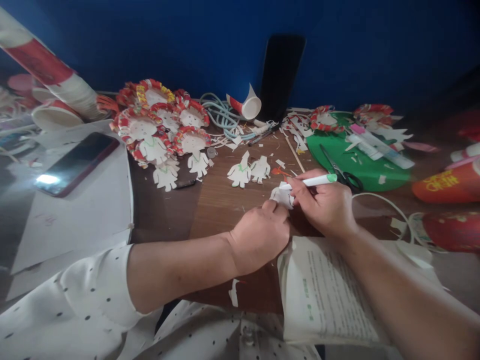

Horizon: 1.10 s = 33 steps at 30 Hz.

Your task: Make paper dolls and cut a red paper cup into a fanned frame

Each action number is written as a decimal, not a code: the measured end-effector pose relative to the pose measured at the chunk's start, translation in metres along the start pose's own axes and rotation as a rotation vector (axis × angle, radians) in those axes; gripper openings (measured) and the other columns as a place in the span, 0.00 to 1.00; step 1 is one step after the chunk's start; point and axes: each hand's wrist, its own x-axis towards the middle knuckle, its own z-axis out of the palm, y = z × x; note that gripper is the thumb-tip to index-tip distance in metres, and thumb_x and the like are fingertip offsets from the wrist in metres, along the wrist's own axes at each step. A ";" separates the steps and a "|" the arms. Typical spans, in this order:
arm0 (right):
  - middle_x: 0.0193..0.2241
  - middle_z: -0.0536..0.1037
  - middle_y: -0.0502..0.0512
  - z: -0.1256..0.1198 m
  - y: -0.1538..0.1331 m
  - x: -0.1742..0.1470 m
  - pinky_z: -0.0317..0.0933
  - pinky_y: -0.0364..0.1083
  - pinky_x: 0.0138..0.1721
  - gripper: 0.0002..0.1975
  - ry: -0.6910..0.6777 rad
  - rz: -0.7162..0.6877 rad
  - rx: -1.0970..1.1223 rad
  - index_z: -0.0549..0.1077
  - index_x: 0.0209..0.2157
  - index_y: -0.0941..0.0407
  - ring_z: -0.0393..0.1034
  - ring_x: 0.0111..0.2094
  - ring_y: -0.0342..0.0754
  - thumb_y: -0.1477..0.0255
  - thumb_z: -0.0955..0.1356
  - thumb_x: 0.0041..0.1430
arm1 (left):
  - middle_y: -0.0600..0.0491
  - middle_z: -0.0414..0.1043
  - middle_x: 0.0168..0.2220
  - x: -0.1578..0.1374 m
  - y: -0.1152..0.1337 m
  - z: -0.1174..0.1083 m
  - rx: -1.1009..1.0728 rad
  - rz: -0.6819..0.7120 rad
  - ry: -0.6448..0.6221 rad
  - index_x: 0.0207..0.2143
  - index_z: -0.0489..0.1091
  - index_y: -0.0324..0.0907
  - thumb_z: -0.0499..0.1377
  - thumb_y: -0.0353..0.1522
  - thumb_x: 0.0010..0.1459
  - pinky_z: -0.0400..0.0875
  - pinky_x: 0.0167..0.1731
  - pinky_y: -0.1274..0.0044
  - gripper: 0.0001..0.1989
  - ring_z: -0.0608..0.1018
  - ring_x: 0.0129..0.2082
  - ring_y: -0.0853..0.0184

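My right hand (325, 207) is closed round a white marker with a green end (313, 181), its tip down at a small white paper cutout (282, 195). Curled fingers of my left hand (262, 235) press on the cutout's near side and partly cover it. Just beyond lie two more paper figure cutouts, one with green lines at its neck (240, 171) and a plainer one (260, 169). Further left sits a cluster of paper dolls with red ruffled rings (150, 125).
An open book (318, 295) lies under my right forearm. Scissors (341, 172) and pens (382, 147) rest on a green sheet (390, 177). One phone (77, 165) lies lit on white paper (75, 225); another phone (283, 75) leans upright at the back. Red paper cups (450, 182) stand right.
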 end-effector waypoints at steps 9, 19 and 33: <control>0.23 0.78 0.53 -0.001 -0.001 0.000 0.60 0.43 0.27 0.15 -0.013 0.007 0.002 0.74 0.31 0.57 0.73 0.25 0.47 0.60 0.64 0.61 | 0.44 0.69 0.39 0.000 0.000 -0.002 -0.004 0.000 -0.013 0.37 0.73 0.35 0.51 0.28 0.61 0.70 0.30 0.76 0.11 0.71 0.41 0.62; 0.23 0.78 0.53 -0.001 -0.003 0.000 0.60 0.43 0.26 0.15 -0.003 -0.003 -0.013 0.74 0.30 0.56 0.73 0.25 0.46 0.60 0.64 0.61 | 0.43 0.69 0.40 0.001 0.000 -0.004 -0.009 0.008 -0.040 0.37 0.72 0.34 0.50 0.28 0.61 0.70 0.31 0.75 0.11 0.71 0.42 0.61; 0.17 0.75 0.51 -0.003 -0.004 0.000 0.58 0.43 0.23 0.16 -0.007 -0.027 -0.032 0.74 0.27 0.55 0.71 0.21 0.45 0.61 0.64 0.62 | 0.43 0.69 0.39 0.001 0.000 -0.003 0.000 0.004 -0.025 0.35 0.72 0.35 0.50 0.27 0.61 0.70 0.29 0.75 0.11 0.72 0.41 0.60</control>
